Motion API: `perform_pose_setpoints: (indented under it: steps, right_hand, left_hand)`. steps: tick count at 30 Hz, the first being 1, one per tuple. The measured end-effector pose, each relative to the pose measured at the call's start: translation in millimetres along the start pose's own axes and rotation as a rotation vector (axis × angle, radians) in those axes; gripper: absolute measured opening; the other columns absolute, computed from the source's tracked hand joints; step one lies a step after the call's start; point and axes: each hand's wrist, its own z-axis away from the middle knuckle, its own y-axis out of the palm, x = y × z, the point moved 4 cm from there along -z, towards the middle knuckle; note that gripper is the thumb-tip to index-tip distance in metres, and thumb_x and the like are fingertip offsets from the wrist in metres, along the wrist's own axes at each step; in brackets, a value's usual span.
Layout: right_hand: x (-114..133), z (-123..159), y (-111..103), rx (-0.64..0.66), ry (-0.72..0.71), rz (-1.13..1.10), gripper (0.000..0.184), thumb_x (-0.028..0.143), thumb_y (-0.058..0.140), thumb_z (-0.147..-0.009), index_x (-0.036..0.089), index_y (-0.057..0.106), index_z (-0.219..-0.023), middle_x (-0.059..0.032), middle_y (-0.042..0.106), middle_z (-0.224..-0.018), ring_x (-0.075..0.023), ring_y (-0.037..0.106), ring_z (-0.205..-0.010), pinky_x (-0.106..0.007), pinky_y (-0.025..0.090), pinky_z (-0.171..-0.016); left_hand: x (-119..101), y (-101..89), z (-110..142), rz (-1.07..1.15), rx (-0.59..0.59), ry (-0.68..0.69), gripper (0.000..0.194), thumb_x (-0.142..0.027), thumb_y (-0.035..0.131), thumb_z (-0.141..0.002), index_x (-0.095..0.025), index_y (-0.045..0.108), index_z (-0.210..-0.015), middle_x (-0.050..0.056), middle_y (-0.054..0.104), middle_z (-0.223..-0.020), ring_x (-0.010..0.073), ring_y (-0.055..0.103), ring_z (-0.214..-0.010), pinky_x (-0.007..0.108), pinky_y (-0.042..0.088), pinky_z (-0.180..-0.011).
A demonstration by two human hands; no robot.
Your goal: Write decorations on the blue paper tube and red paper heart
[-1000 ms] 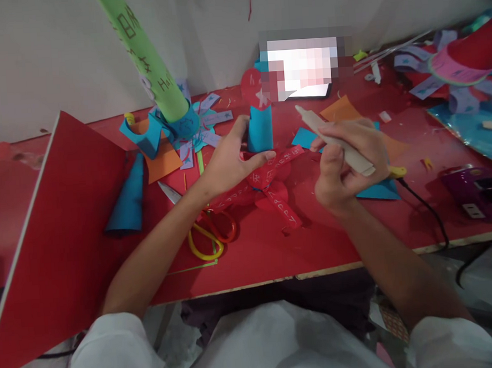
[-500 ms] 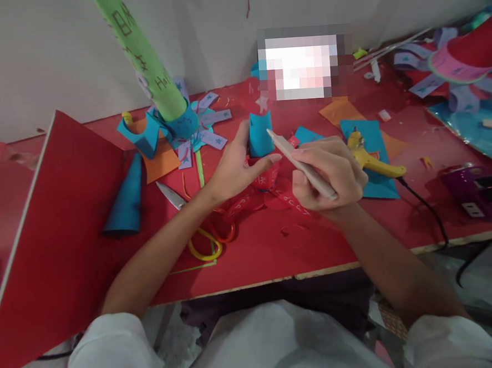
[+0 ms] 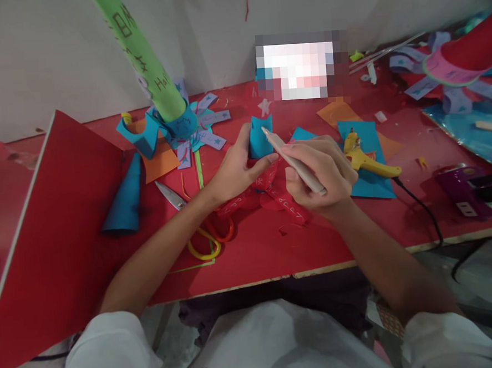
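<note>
Left hand (image 3: 235, 174) is gripping the upright blue paper tube (image 3: 261, 143). Right hand (image 3: 329, 173) is pinching a marker (image 3: 298, 165), slanting far-left toward it.

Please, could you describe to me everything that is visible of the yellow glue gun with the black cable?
The yellow glue gun with the black cable looks like hard plastic, with a darker tip pointing towards the wall. It rests on a blue paper sheet on the red table, right of the person's right hand. Its handle slants rightward, past the sheet's edge; the cable leaves the handle's end and curves to the table's near edge. Nobody grips it. Whether it is hot cannot be seen.
</note>
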Motion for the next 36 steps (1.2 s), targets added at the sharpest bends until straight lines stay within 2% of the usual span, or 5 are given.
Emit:
perform_pose_setpoints:
  steps: [5,12,26,31,36]
  right_hand:
    - [0.6,-0.5,-0.6,-0.016,-0.026,0.012,0.024,0.027,0.056,-0.126,0.006,0.067,-0.126,-0.0142,0.067,-0.111,-0.0257,0.07,-0.087,-0.035,0.057,-0.075]
    - [0.6,0.7,-1.8,0.007,-0.016,-0.016,0.023,0.025,0.057,-0.123,0.005,0.068,-0.129,-0.0158,0.066,-0.113,-0.0277,0.07,-0.09,-0.038,0.059,-0.078]
    - [1.1,-0.7,-0.8,-0.006,-0.024,0.054,0.021,0.023,0.052,-0.122,0.01,0.066,-0.13,-0.0126,0.067,-0.111,-0.0251,0.07,-0.088,-0.036,0.06,-0.075]
    - [-0.1,2.9,0.1,0.041,-0.004,0.002,0.02,0.018,0.056,-0.118,0.007,0.067,-0.13,-0.0134,0.067,-0.114,-0.0267,0.07,-0.093,-0.037,0.059,-0.081]
    - [1.3,0.2,-1.5,0.035,-0.015,-0.019,0.022,0.023,0.056,-0.123,0.004,0.067,-0.126,-0.0155,0.066,-0.111,-0.0267,0.07,-0.09,-0.036,0.058,-0.081]
  left_hand:
    - [-0.6,0.0,1.2,-0.017,0.004,0.028,0.056,-0.063,0.065,-0.102,-0.022,0.047,-0.135,0.005,0.056,-0.114,0.0109,0.056,-0.099,0.028,0.053,-0.091]
    - [-1.4,-0.8,0.3,-0.046,0.014,-0.03,0.066,-0.078,0.059,-0.099,-0.021,0.044,-0.13,0.007,0.055,-0.114,0.0133,0.056,-0.098,0.032,0.055,-0.092]
    - [-3.3,0.0,0.1,-0.031,0.0,0.027,0.057,-0.066,0.064,-0.102,-0.021,0.047,-0.132,0.005,0.056,-0.115,0.0118,0.057,-0.1,0.03,0.055,-0.092]
    - [-3.6,-0.3,0.3,-0.015,0.001,0.024,0.056,-0.065,0.065,-0.102,-0.02,0.047,-0.13,0.005,0.056,-0.111,0.0102,0.057,-0.095,0.027,0.054,-0.087]
    - [0.9,-0.2,-0.1,-0.037,0.003,0.119,0.052,-0.058,0.067,-0.104,-0.02,0.046,-0.131,0.003,0.056,-0.109,0.0074,0.055,-0.091,0.022,0.051,-0.083]
